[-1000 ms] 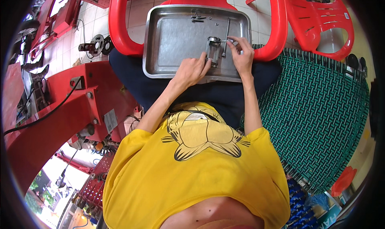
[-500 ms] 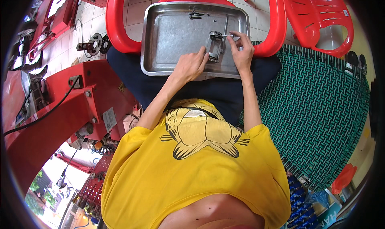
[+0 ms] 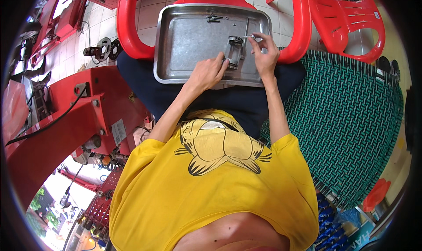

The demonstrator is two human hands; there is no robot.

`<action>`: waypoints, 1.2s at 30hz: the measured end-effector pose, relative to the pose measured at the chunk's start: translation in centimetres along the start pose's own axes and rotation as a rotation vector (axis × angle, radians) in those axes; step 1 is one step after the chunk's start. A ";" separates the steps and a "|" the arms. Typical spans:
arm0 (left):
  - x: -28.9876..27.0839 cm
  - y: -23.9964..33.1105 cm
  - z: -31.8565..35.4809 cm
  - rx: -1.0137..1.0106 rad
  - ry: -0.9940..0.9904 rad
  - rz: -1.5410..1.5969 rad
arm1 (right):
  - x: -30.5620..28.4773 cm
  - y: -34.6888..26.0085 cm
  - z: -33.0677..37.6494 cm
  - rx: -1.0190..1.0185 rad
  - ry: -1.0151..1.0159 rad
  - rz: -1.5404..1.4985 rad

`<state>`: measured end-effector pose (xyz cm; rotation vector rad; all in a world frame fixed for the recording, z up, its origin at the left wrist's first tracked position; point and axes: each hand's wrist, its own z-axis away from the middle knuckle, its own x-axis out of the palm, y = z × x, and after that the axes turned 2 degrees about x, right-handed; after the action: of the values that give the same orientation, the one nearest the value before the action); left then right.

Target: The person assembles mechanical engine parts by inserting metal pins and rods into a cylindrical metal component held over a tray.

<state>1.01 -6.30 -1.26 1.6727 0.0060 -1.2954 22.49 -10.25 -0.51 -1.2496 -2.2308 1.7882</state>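
A steel tray [image 3: 189, 53] rests across my lap. In its right half stands a small open frame-like part [image 3: 234, 51] with dark round ends and silvery sides. My left hand [image 3: 209, 70] is closed on its near left end, steadying it against the tray. At the far end, my right hand [image 3: 266, 57] pinches a thin silvery rod-like tool [image 3: 246, 37] between thumb and fingertips. The tool's tip meets the part's dark far end; its exact kind is too small to tell. Behind the part lies a long thin metal rod [image 3: 247, 26].
Several dark bolts [image 3: 213, 19] and tiny bits lie near the tray's far edge. A red plastic chair [image 3: 132, 27] stands beyond the tray. To my right is a green woven seat [image 3: 347, 123]; to my left, a red metal machine frame [image 3: 83, 114]. A chainring with crank [image 3: 103, 49] lies on the tiled floor.
My right fingers have shifted slightly around the thin tool at the part's far end. My left hand keeps its hold, and the view has moved a little.
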 end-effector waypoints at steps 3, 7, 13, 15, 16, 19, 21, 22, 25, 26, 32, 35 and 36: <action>0.2 -0.1 0.0 0.004 0.017 0.010 | 0.1 -1.2 -1.0 -0.142 -0.062 0.075; 0.3 -0.3 0.0 0.005 0.017 0.010 | 0.6 -1.9 -1.5 -0.177 -0.165 0.206; 0.1 -0.1 0.1 -0.014 0.004 0.021 | 0.8 -1.4 -1.2 -0.249 -0.124 0.243; 0.1 -0.1 0.1 -0.014 0.018 0.027 | 1.0 -1.1 -1.0 -0.245 -0.088 0.220; 0.1 -0.1 0.0 -0.015 0.010 0.026 | 1.0 -1.0 -0.9 -0.206 -0.082 0.176; 0.2 -0.2 0.0 -0.020 0.006 0.019 | 1.2 -1.6 -0.6 -0.104 -0.100 0.094; 0.3 -0.3 -0.1 -0.003 0.021 0.016 | 1.2 -2.2 -0.9 -0.056 -0.140 0.126; 0.4 -0.5 0.2 -0.004 0.021 0.002 | 1.4 -2.3 -0.9 -0.045 -0.164 0.128; 0.8 -0.4 -0.1 0.017 0.024 -0.001 | 1.7 -1.1 -1.2 -0.066 -0.203 0.205; 0.7 -0.5 0.1 0.002 0.022 0.004 | 2.1 -1.4 -1.0 -0.057 -0.214 0.204; 0.0 0.1 0.0 -0.009 0.003 0.020 | 2.6 -1.1 -0.3 0.007 -0.089 0.026; -0.2 0.3 -0.1 -0.015 -0.010 0.015 | 2.1 -0.6 -0.2 0.028 -0.088 -0.071; -0.1 0.1 0.0 -0.016 -0.011 0.018 | 2.1 -0.7 -0.2 0.039 -0.084 -0.123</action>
<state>1.05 -6.32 -1.11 1.6489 -0.0056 -1.2876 20.79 -8.84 -0.76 -1.0245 -2.2495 1.8608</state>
